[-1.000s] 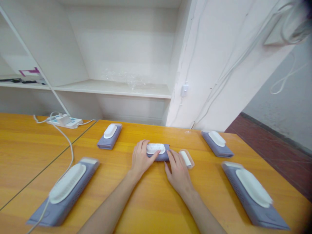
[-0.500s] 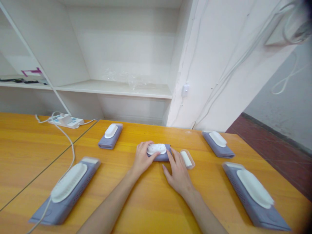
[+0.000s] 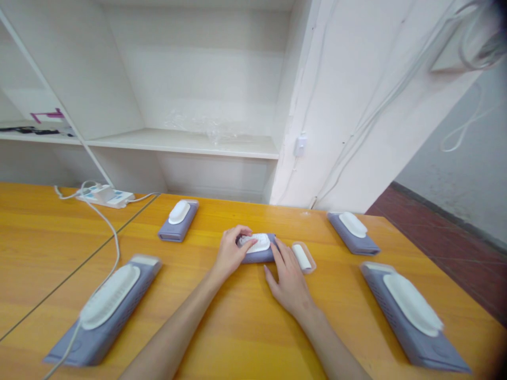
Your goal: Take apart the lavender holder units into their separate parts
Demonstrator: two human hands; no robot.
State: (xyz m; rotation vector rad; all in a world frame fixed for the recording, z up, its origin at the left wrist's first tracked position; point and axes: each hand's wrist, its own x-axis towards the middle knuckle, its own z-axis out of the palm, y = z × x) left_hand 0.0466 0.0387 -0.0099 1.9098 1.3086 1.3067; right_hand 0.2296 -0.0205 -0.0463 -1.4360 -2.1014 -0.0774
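Note:
A small purple device with a white oval top (image 3: 259, 248) lies at the middle of the orange table (image 3: 245, 327). My left hand (image 3: 229, 252) curls over its left end, fingertips on the white top and thumb on the near side. My right hand (image 3: 289, 279) rests flat on the table with its fingers touching the device's right near edge. A small clear tray with a white insert (image 3: 303, 257) lies just right of the device, beside my right fingers.
Four more purple devices with white tops lie around: near left (image 3: 105, 309), far left (image 3: 178, 220), far right (image 3: 354, 232), near right (image 3: 412, 314). A white power strip (image 3: 105, 196) with a trailing cable sits at the back left. White shelving stands behind the table.
My left fingers have curled further over the white top of the middle device. My right hand has hardly moved.

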